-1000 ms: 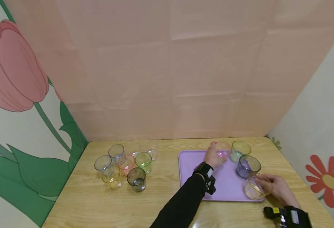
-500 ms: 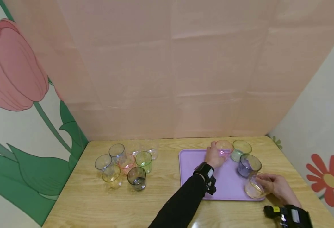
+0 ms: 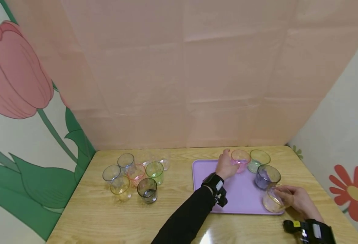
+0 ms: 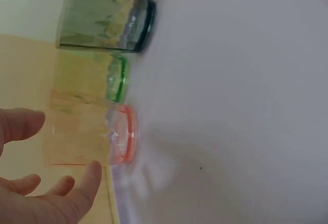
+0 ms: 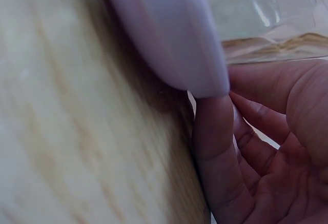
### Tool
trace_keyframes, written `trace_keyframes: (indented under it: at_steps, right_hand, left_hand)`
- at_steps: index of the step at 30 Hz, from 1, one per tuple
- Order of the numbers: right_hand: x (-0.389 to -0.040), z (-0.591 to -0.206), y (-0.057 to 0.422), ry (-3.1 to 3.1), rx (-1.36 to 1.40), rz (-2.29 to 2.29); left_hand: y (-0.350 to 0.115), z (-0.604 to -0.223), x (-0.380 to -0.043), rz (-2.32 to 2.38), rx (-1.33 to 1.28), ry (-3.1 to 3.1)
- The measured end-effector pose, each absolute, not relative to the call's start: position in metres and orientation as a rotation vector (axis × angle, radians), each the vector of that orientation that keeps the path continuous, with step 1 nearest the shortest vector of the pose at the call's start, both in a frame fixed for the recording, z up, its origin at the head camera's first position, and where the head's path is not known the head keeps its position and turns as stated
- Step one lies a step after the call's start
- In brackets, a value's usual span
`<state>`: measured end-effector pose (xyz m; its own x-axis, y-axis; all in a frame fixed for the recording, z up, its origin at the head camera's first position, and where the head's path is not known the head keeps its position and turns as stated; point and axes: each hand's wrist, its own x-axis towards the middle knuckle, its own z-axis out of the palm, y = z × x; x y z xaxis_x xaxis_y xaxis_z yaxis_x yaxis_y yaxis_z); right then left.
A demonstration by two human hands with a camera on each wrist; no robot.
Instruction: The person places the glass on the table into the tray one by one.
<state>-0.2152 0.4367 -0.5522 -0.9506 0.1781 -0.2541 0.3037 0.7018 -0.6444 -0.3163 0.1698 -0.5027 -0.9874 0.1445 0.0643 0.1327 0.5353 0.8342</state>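
Observation:
My left hand is beside a pink-tinted glass at the back of the purple tray. In the left wrist view its fingers are spread, with the glass upright and released. My right hand grips a pale amber glass at the tray's front right corner. In the right wrist view this glass is only partly seen, and a finger touches the tray rim. Between these glasses stand a green one and a dark blue-grey one.
On the wooden table, left of the tray, several tinted glasses stand in a close group, with a grey one in front and a green one at its right. Painted walls bound the table's sides.
My left hand has loosened from the pink glass and drawn slightly left, its fingers spreading. The right hand stays at the amber glass; the glasses keep their places.

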Motion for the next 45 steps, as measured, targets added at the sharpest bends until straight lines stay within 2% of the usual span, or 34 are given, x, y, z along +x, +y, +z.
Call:
trace_keyframes:
  at_steps: [11,25,45]
  right_hand:
    - [-0.214,-0.554,0.435,2.648,0.439,-1.182]
    - [-0.216,-0.553,0.436,2.617,0.476,-1.197]
    - [-0.215,-0.553,0.436,2.665,0.436,-1.168]
  left_hand:
    - [0.127,-0.477,-0.298,1.736,0.399,2.572]
    - [0.079,-0.460,-0.273,1.785,0.667,2.649]
    - [0.015,-0.474,-0.255,1.825,0.614,2.725]
